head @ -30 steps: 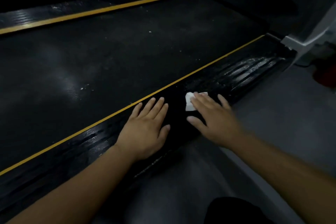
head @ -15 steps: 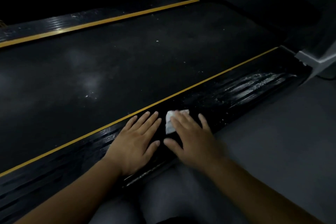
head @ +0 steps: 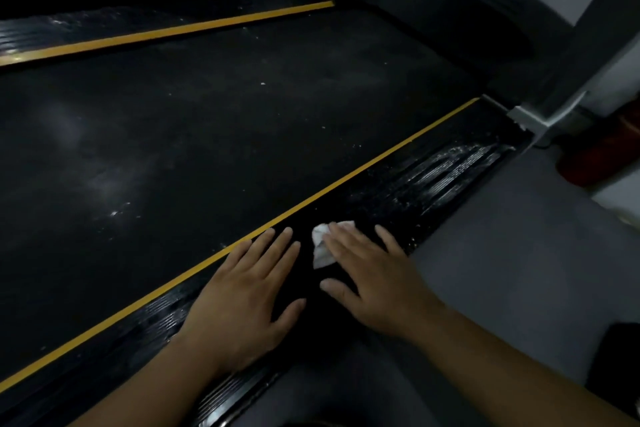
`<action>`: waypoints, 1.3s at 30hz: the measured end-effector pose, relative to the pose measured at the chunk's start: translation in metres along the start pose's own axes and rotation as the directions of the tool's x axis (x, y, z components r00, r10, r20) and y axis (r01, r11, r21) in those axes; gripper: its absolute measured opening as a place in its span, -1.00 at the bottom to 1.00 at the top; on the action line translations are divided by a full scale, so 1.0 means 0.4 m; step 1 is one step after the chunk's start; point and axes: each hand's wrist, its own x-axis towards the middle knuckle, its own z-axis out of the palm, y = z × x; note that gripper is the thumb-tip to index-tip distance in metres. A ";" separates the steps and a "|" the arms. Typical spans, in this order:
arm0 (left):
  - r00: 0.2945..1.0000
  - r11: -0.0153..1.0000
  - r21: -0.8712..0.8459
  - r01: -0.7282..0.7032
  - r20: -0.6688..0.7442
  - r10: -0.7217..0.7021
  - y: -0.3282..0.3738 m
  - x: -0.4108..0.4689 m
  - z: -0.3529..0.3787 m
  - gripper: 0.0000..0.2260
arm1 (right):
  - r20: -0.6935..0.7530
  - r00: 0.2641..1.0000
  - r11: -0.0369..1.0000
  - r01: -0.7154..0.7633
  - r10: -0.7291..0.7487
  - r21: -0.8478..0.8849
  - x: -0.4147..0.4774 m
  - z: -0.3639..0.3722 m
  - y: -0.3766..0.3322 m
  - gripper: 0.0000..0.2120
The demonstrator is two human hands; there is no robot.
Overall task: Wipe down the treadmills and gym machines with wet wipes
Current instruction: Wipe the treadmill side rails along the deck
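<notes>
A dim room. The black treadmill belt (head: 207,132) fills the upper left and centre of the frame, dusty and speckled white. A yellow stripe (head: 346,180) edges the ribbed side rail (head: 433,177), which runs from lower left to right centre beside grey floor (head: 502,270).

The left hand (head: 242,302) lies flat on the rail, fingers spread. Just right of it, the right hand (head: 377,284) presses the white wipe (head: 320,246) onto the rail with straight fingers; most of the wipe is hidden under them.

A red object (head: 595,163) at the right edge is cut off and too dark to identify.
</notes>
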 end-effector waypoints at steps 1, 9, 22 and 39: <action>1.000 1.000 -0.006 0.005 -0.005 -0.005 0.000 0.012 0.003 -0.31 | -0.013 0.998 0.998 -0.056 0.056 -0.005 0.021 -0.010 0.020 -0.18; 0.998 1.000 -0.022 0.017 -0.060 -0.018 0.004 0.055 0.010 -0.30 | -0.002 0.999 0.998 0.036 -0.036 0.056 0.049 0.006 -0.021 -0.24; 0.996 0.996 -0.018 0.087 -0.009 -0.087 0.025 0.050 -0.006 -0.24 | -0.068 0.997 1.000 0.021 -0.021 -0.009 0.101 -0.039 0.120 -0.15; 0.909 0.914 -0.038 0.405 -0.094 -0.407 0.172 0.094 0.026 -0.25 | -0.063 0.935 0.936 0.352 -0.350 0.021 0.052 -0.012 0.154 -0.17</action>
